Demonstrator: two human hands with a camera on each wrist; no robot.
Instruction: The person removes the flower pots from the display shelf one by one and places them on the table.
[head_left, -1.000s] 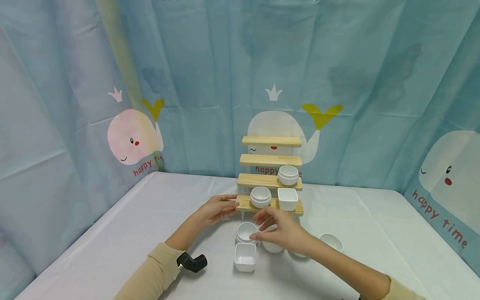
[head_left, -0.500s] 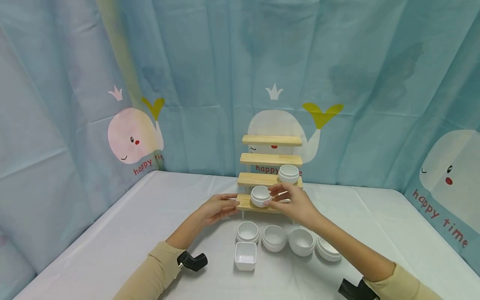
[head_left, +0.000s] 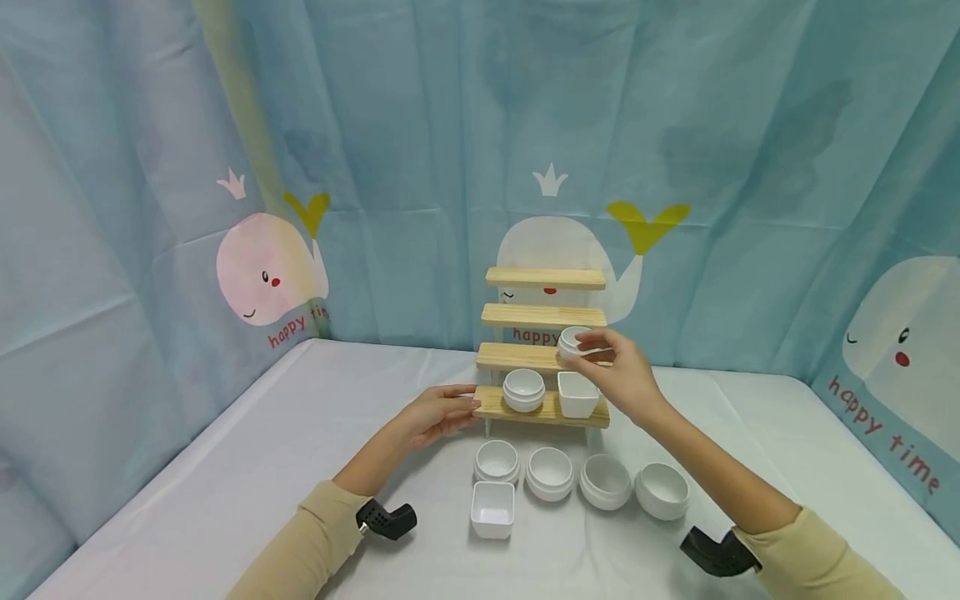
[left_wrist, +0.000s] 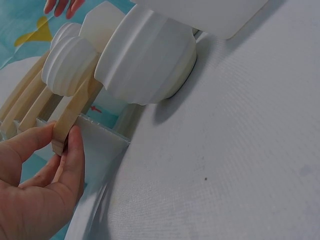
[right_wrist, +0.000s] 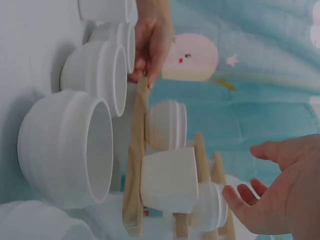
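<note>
A tiered wooden shelf stand (head_left: pixel 540 357) with clear side supports stands at the back of the table. My left hand (head_left: pixel 438 417) pinches the left end of its lowest board (left_wrist: pixel 75 107) between thumb and fingers. On that board are a round white bowl (head_left: pixel 523 390) and a square white bowl (head_left: pixel 578 395). My right hand (head_left: pixel 618 371) is up at another round white bowl (head_left: pixel 570 342) on the second board, fingertips right by its rim. In the right wrist view the thumb and fingers of the right hand (right_wrist: pixel 280 185) are spread apart, with nothing between them.
In front of the stand, several round white bowls (head_left: pixel 606 482) sit in a row on the white tablecloth (head_left: pixel 300 442). A square white bowl (head_left: pixel 492 510) is before the leftmost one. A blue whale-print curtain (head_left: pixel 405 167) hangs behind the stand.
My right hand has moved up from over the front row, past the square bowl on the lowest board, to the round bowl on the second board. The left hand has stayed on the board end.
</note>
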